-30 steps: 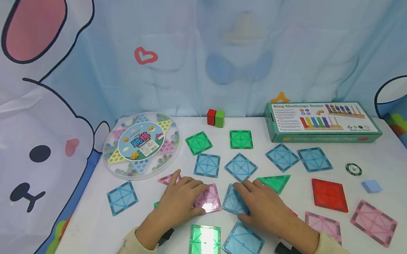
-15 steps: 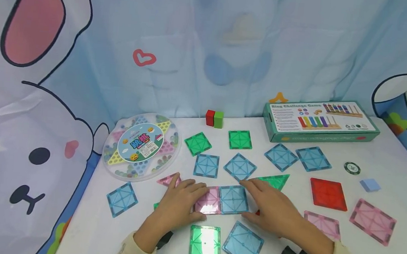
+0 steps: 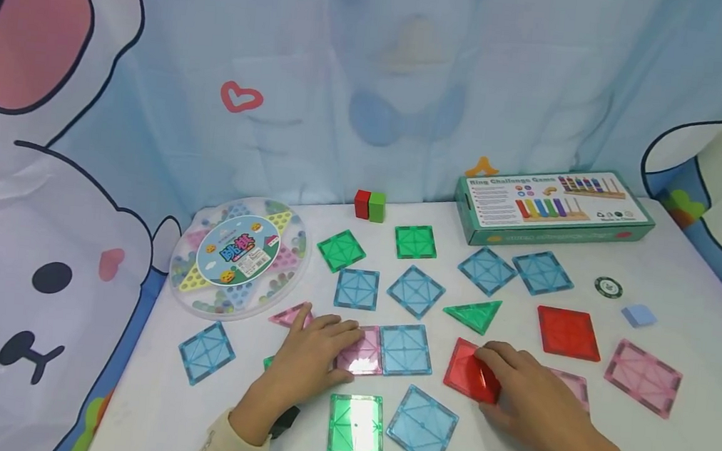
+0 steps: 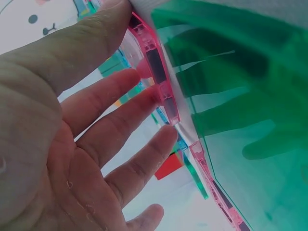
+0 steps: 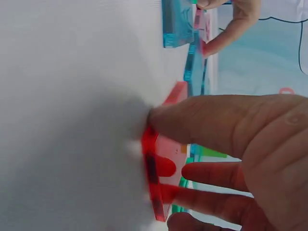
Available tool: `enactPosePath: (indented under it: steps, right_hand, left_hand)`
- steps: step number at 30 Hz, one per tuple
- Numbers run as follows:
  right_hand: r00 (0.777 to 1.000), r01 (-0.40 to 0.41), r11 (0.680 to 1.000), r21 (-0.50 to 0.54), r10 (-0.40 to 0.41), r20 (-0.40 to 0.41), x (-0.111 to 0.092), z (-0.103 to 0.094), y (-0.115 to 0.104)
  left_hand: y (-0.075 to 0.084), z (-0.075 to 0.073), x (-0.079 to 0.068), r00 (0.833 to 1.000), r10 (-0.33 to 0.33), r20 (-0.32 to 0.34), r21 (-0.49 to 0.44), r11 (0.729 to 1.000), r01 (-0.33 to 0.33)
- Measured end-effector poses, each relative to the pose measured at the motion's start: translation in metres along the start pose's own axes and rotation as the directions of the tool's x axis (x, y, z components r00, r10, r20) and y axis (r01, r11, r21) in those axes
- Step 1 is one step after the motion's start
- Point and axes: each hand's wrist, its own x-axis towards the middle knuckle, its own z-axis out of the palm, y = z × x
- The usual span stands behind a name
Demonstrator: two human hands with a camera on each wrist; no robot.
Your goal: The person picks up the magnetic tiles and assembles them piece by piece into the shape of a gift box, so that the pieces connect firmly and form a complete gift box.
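Note:
My left hand (image 3: 307,353) holds a pink square magnetic tile (image 3: 363,352), thumb at its near edge and fingers over its left side. A blue square magnetic tile (image 3: 406,350) lies flush against that tile's right edge. My right hand (image 3: 529,398) pinches a red square magnetic tile (image 3: 469,371) by its right side. In the right wrist view the thumb lies along the edge of the red tile (image 5: 153,178), with fingertips showing through it. Partly under my left hand are a pink triangle tile (image 3: 289,315) and a bit of green tile (image 3: 268,362).
Nearer me lie a green tile (image 3: 356,427) and a larger blue tile (image 3: 423,427). Several blue and green tiles spread behind. A round marble game box (image 3: 238,258) stands back left, a Ring Challenge Game box (image 3: 556,207) back right. Another red tile (image 3: 568,333) lies to the right.
The right hand slid the blue tile left against the pink one, let it go, then moved right and took hold of the red tile. The left hand has stayed at the pink tile.

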Motion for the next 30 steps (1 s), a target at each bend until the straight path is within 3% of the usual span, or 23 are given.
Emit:
enactPosePath:
  steps: [6, 15, 18, 21, 26, 30]
  right_hand:
    - [0.999, 0.052, 0.998, 0.022, -0.053, 0.011, 0.012, -0.002, -0.007]
    - [0.993, 0.116, 0.991, 0.066, -0.116, 0.000, 0.026, 0.011, -0.014]
    - [0.993, 0.114, 0.990, 0.080, -0.115, 0.002, 0.026, 0.015, -0.013]
    - [0.994, 0.112, 0.989, 0.101, -0.113, 0.008, 0.026, 0.017, -0.013]
    - [0.994, 0.108, 0.985, 0.136, -0.108, -0.002, 0.024, 0.019, -0.008]
    - [0.993, 0.116, 0.983, 0.145, -0.116, -0.008, 0.025, 0.021, -0.002]
  left_hand:
    - [0.000, 0.000, -0.002, 1.000, 0.000, 0.009, 0.006, 1.000, 0.000]
    - [-0.002, 0.002, -0.005, 1.000, 0.015, -0.013, -0.005, 1.000, -0.015]
    - [-0.006, 0.002, -0.011, 0.999, -0.017, -0.035, 0.008, 1.000, 0.018]
    - [-0.012, -0.004, -0.025, 0.992, -0.100, -0.075, 0.043, 0.994, 0.103]
    - [-0.021, -0.014, -0.063, 0.957, -0.275, -0.090, 0.109, 0.953, 0.284]
    - [-0.021, -0.012, -0.084, 0.951, -0.305, -0.052, 0.119, 0.944, 0.309]
